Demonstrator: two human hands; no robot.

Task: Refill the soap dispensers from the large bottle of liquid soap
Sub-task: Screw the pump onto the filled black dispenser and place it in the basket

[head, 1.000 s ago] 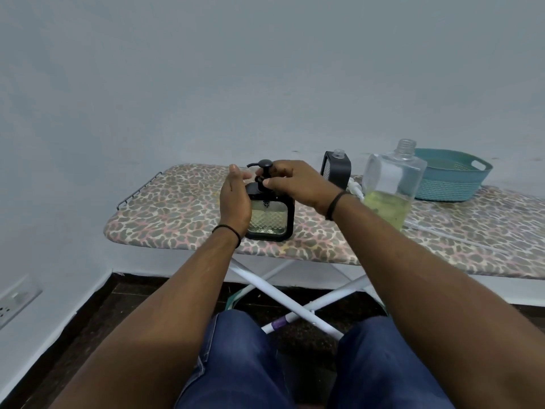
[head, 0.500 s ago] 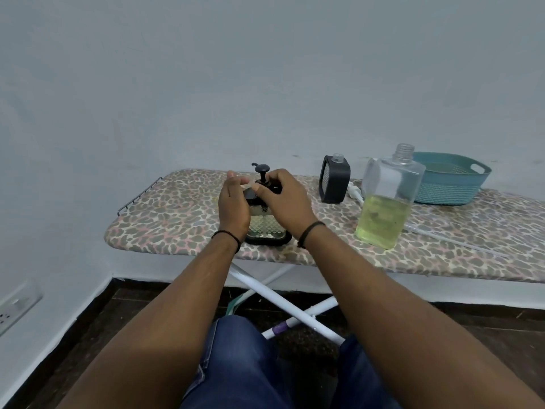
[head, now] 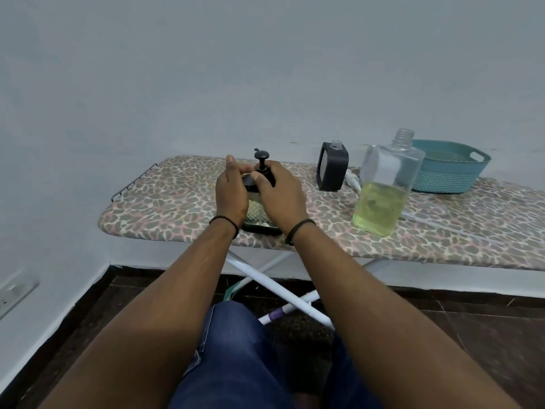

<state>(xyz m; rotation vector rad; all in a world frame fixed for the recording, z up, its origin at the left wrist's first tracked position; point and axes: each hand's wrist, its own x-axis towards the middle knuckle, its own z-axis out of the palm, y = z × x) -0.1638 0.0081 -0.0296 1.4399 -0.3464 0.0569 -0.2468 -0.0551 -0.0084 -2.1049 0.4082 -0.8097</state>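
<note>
From the head view, a black soap dispenser [head: 259, 214] stands near the front edge of the leopard-print ironing board [head: 165, 208]. The left hand [head: 231, 193] grips its left side, while the right hand [head: 280, 193] pinches the pump collar. Right of this dispenser stand a second, uncapped dispenser [head: 332, 166], the large soap bottle [head: 385, 184], and a teal basket [head: 451, 168].

Right hand [head: 277, 199] now lower, wrapping the collar of the pump [head: 261, 160] on the dispenser [head: 259, 215]; a second ago it gripped the pump head.
</note>
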